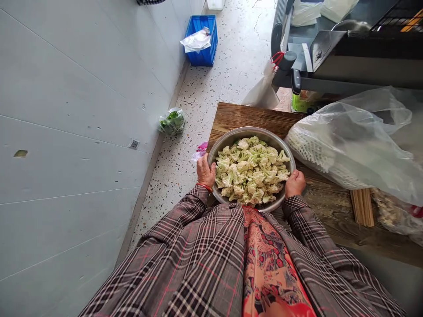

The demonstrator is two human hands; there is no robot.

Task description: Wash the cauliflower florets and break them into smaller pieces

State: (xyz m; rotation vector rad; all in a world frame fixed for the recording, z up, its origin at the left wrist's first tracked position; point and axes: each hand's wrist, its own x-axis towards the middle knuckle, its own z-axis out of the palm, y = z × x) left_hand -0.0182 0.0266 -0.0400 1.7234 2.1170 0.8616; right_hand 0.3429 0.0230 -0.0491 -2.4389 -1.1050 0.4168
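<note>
Stretching off to the right, a wooden table [333, 215] is supporting a large, clear plastic bag [373, 149]. Just beside the bag, over the table's left end, a metal bowl [231, 137] is holding a heap of cauliflower florets [251, 171]. The left hand [205, 171] is clasping the bowl's left rim and the right hand [295, 183] is gripping its right rim, with the bowl between them. A red bracelet [205, 187] is circling the left wrist.
</note>
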